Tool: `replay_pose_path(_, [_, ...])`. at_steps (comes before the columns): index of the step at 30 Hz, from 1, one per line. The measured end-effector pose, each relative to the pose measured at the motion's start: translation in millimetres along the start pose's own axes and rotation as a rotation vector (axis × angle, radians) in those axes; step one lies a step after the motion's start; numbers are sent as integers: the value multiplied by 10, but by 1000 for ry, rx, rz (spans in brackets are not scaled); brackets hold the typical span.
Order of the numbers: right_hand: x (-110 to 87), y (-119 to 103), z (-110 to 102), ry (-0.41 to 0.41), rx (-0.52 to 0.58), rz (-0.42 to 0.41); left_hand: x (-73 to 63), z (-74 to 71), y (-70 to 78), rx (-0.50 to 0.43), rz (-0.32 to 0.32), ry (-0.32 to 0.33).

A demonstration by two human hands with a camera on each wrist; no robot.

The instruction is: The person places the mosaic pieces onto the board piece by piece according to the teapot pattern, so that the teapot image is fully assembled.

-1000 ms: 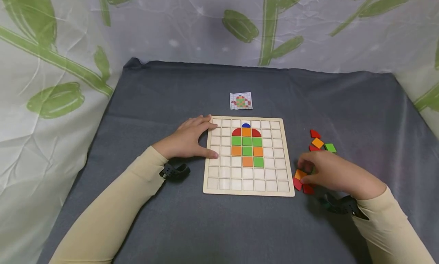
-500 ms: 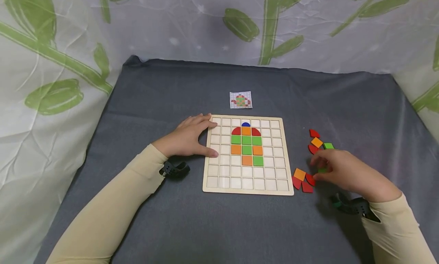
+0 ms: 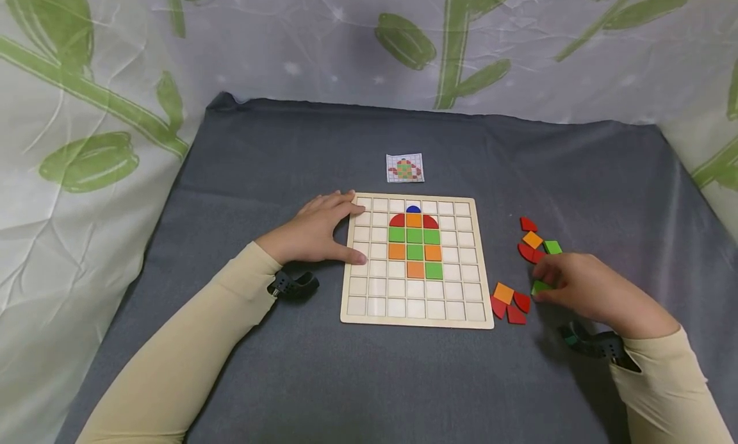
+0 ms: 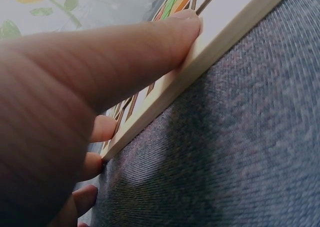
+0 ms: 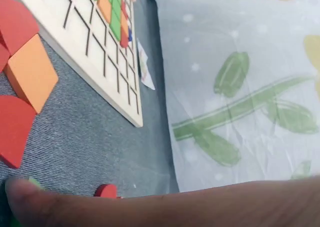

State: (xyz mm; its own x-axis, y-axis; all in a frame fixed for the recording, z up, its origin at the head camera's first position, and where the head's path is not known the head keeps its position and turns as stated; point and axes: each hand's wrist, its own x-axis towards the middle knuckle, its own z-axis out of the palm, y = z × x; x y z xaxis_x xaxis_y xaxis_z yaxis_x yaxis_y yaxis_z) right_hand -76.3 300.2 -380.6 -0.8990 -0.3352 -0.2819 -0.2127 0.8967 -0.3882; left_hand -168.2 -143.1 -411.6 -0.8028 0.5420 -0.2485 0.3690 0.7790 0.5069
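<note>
A square wooden grid board [image 3: 418, 324] lies in front of me, with green, orange, red and blue tiles [image 3: 414, 235] set in its upper middle cells. My left hand [image 3: 314, 234] rests on its left edge, fingers spread, thumb [image 4: 165, 39] lying over the rim. Right of the board, my right hand [image 3: 585, 290] is low over the cloth, thumb and curled fingers pinching a green square tile [image 3: 540, 287]. Its far part is hidden under the fingers. Around that hand lie red quarter-round tiles [image 3: 521, 302], an orange square tile [image 3: 503, 293] and another green tile [image 3: 552, 246].
Behind the board lies a small printed card [image 3: 405, 168] with a coloured grid picture. Further loose tiles, among them an orange one [image 3: 532, 240] and a red one [image 3: 528, 224], lie right of the board. Dark grey cloth [image 3: 288, 143] covers the table; a leaf-patterned curtain [image 3: 317, 40] hangs behind.
My right hand has shifted right, away from the board, and the green tile at its fingers has moved with it. More red and orange tiles are uncovered. The left hand stays put.
</note>
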Motion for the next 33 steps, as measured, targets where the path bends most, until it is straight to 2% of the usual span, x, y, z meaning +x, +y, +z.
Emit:
replay_pose_path(6, [32, -60, -4, 24, -5, -38, 11, -28, 30, -1, 2, -4])
replay_pose_path(11, [102, -242, -59, 52, -24, -94, 16, -35, 31, -2, -2, -6])
replay_pose_path(24, [556, -1091, -136, -9, -134, -217, 15, -40, 28, -7, -3, 3])
replay_pose_path(33, [826, -1496, 88, -3, -168, -377, -18, -15, -6, 10, 14, -1])
